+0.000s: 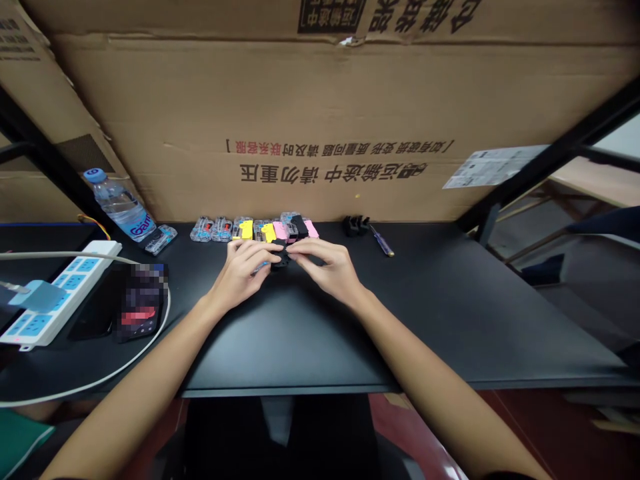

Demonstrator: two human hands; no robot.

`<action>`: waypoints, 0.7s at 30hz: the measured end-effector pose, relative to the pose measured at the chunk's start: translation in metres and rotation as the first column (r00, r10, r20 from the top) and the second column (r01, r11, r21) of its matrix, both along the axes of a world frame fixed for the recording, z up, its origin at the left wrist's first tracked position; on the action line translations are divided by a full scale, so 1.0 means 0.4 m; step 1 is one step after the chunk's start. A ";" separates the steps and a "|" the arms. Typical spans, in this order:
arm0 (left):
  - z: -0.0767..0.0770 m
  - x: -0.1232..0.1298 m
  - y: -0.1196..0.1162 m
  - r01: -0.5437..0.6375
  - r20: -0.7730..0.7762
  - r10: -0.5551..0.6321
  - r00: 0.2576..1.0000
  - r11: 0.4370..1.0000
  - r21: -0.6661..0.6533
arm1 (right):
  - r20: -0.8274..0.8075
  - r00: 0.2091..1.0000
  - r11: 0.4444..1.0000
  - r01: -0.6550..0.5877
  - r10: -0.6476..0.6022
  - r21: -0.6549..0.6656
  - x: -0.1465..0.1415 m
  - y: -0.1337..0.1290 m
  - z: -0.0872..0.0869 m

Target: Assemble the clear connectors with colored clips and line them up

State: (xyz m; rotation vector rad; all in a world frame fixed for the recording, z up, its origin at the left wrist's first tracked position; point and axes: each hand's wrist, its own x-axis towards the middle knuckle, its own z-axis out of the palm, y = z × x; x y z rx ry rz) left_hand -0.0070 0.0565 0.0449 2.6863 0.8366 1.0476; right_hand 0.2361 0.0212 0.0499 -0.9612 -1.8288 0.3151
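Black part (281, 259) sits gripped in the left hand (244, 269), seemingly pinched by the right hand (326, 267), fingers bent, forearms angled inward, before the cardboard (320, 100)

PLACE: you're in a makeshift workshop | SIGNS: your black desk (450, 313), printed cardboard backing (300, 93), power strip (74, 283), screwdriver (384, 243), row of clear-cased parts (203, 229)

Looks smooth and matt across the tabletop (300, 353), dull and creased on the cardboard panel (300, 93), papery on its pale label (493, 165). Shows clear, glossy plastic in the bottle (123, 207) and row of small cases (259, 228), smooth opaque plastic on the power strip (74, 283), dark plastic in the held part (281, 257).
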 end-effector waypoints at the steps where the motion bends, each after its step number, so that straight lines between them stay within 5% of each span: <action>1: -0.001 -0.001 0.001 0.000 -0.001 0.000 1.000 1.000 -0.001 | 0.008 1.000 1.000 -0.005 0.005 -0.006 0.000 0.001 -0.002; 21: 0.007 0.004 -0.001 0.010 0.067 -0.012 0.998 0.999 0.030 | 0.036 0.996 0.996 0.077 -0.078 0.034 -0.003 -0.001 -0.005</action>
